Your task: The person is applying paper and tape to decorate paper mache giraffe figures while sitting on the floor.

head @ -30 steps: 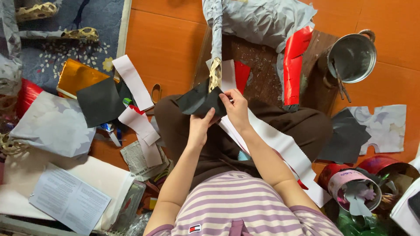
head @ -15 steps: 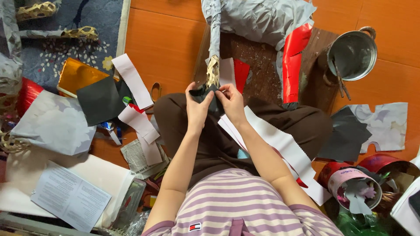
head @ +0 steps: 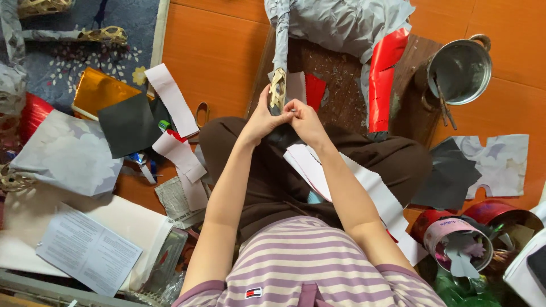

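A long limb wrapped in grey paper (head: 281,40) hangs down from a crumpled grey paper figure (head: 347,23) and ends in a bare woven cane tip (head: 277,88). My left hand (head: 259,120) cups that tip from the left. My right hand (head: 305,120) pinches at it from the right, and the fingers of both hands meet just under it. A small piece of black paper (head: 281,135) shows below my hands, held between them over my lap. A red paper-covered limb (head: 382,85) lies to the right of the tip.
A metal pot (head: 460,71) with scissors stands at the right, and paper-filled tins (head: 458,247) at lower right. White paper strips (head: 170,99), a black sheet (head: 129,124), gold foil (head: 99,91), grey paper (head: 68,153) and a printed leaflet (head: 88,250) are scattered at left. A dark board (head: 341,79) lies ahead.
The black paper was spread open between my hands a second ago. Both hands have since lifted it to the woven tip and closed together around it.
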